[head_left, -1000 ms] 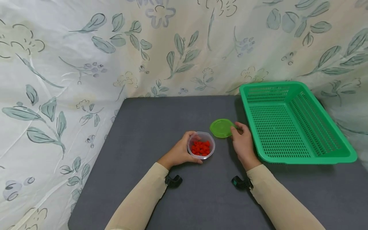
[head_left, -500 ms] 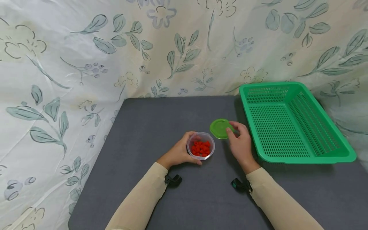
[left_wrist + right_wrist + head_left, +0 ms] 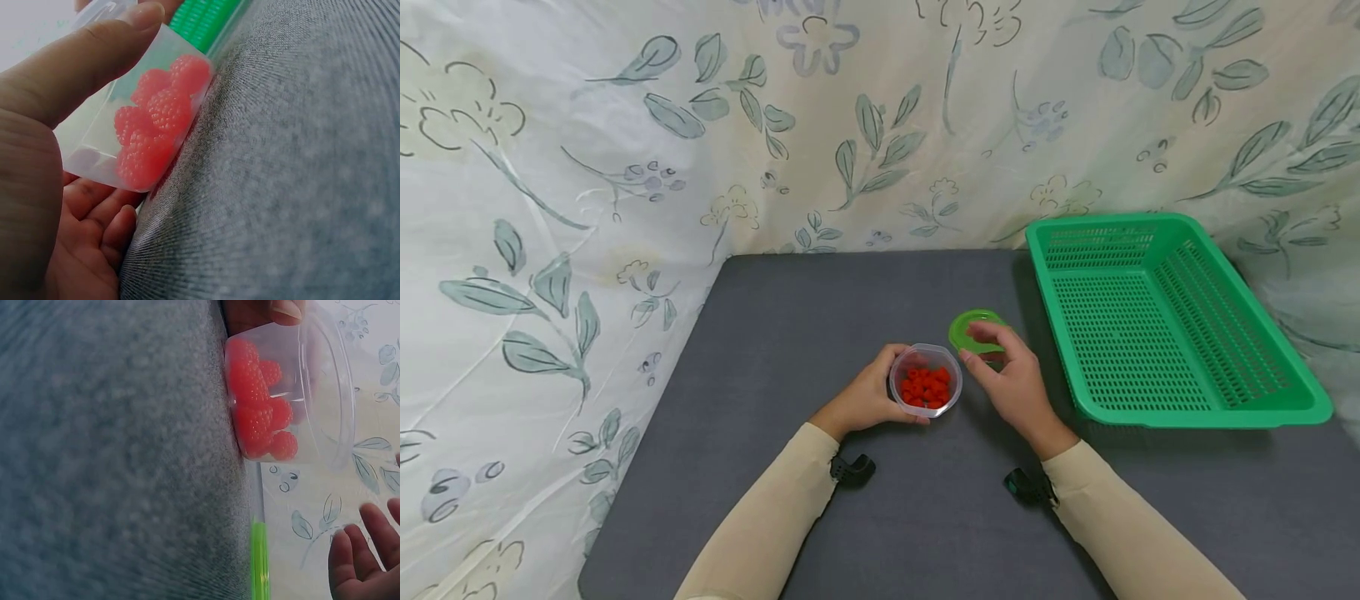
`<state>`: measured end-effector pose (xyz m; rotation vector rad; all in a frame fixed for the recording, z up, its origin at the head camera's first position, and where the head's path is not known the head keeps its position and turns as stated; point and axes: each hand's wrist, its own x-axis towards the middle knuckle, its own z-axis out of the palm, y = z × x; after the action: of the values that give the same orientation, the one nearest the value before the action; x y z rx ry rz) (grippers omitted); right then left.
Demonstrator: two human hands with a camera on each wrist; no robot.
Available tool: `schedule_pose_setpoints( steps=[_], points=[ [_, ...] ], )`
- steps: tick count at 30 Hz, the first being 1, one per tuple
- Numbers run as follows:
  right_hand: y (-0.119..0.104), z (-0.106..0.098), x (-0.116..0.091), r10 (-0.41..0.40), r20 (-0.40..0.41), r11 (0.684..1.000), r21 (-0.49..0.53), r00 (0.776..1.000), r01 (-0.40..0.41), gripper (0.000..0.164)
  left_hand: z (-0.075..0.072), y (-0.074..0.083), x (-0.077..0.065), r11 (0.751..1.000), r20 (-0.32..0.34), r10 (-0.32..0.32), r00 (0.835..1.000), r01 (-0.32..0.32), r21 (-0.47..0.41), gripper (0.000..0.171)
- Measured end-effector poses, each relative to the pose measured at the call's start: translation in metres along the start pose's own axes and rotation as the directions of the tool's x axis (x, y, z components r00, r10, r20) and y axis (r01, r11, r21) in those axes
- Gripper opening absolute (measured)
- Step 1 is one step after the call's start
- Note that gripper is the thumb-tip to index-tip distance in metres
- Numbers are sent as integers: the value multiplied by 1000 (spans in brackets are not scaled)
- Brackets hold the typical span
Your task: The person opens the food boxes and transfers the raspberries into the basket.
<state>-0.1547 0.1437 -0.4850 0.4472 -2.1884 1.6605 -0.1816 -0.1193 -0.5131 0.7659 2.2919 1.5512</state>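
Observation:
A clear plastic tub (image 3: 953, 371) stands on the dark table, holding several red raspberries (image 3: 925, 387). My left hand (image 3: 874, 396) grips the tub from its left side; the left wrist view shows the thumb (image 3: 94, 53) against its wall, with other fingers beyond. Just behind and to the right of the tub, a green lid (image 3: 964, 328) lies flat on the table. Over the lid's right part hovers my right hand (image 3: 1021, 387), its fingers loosely bent and holding nothing. In the right wrist view those fingers (image 3: 362, 550) are apart from both lid and tub.
A large green plastic basket (image 3: 1198, 415) sits on the right side of the table, close beyond my right hand. Floral cloth (image 3: 880, 167) hangs behind and to the left of the grey-covered table (image 3: 820, 308).
My right hand has let go of the lid's right edge and moved left toward the tub, now covering part of the lid. The left hand and tub have stayed in place.

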Motion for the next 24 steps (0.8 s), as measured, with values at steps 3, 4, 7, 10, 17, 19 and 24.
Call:
schedule_pose_setpoints(
  steps=[3, 4, 7, 10, 17, 19, 24],
  points=[
    [-1, -1, 0, 5, 48, 1000, -9, 999, -5, 45, 0, -1, 0, 1000, -2, 2, 1000, -2, 3, 98],
    [-2, -1, 0, 3, 62, 1000, -20, 998, -2, 44, 1, -1, 0, 1000, -1, 0, 1000, 0, 3, 97],
    [-2, -2, 1, -20, 98, 999, -46, 995, 25, 40, 1, 0, 0, 1000, -1, 3, 1000, -3, -2, 98],
    [-3, -3, 2, -37, 131, 997, -62, 991, 45, 38, 1, 1, -1, 1000, 0, 3, 1000, -3, -12, 99],
    [-2, -2, 4, -49, 221, 989, -127, 974, 79, 35, 1, 6, -2, 999, 7, 15, 1000, -15, -38, 99],
    [-3, -1, 4, -63, 252, 983, -154, 966, 104, 32, 2, 1, -1, 999, 11, 17, 1000, -16, -30, 98],
    [-3, 1, 3, -68, 311, 972, -193, 948, 134, 29, 3, 1, -2, 1000, 11, 5, 1000, -5, -19, 97]
  ],
)
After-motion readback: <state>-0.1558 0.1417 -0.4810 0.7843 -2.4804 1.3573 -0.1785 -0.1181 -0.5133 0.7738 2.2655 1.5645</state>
